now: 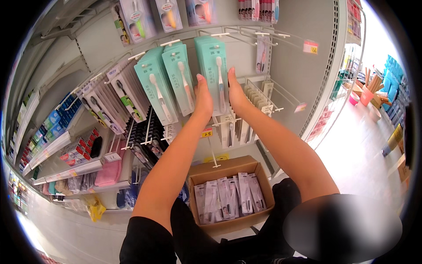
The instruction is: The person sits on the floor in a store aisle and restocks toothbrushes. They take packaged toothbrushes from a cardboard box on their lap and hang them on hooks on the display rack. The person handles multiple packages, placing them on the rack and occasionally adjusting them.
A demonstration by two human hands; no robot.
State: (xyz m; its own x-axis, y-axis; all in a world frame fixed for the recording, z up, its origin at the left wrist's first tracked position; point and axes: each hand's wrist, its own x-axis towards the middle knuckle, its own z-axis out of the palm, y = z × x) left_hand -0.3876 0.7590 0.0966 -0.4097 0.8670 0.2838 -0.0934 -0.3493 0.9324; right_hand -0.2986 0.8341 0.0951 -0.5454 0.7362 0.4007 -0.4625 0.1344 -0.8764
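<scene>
A row of packaged toothbrushes on teal cards (216,72) hangs from a wire display hook, upright between my two palms. My left hand (203,95) lies along the row's left side and my right hand (236,90) along its right side, thumbs pointing up. Most of the fingers are hidden behind the packs. Left of my left hand hang two more rows of teal toothbrush packs, one with an orange-handled brush (180,76) in front, the other with a white-handled brush (155,89). An open cardboard box (230,227) with several packaged toothbrushes (227,198) stands below, by my knees.
Bare wire hooks (277,33) with a price tag (310,47) jut out at upper right. Other toothbrush packs (127,95) hang at left, above a shelf with red toothpaste boxes (80,148). Lower hooks with pale packs (230,132) are under my hands. A blurred oval covers the lower right.
</scene>
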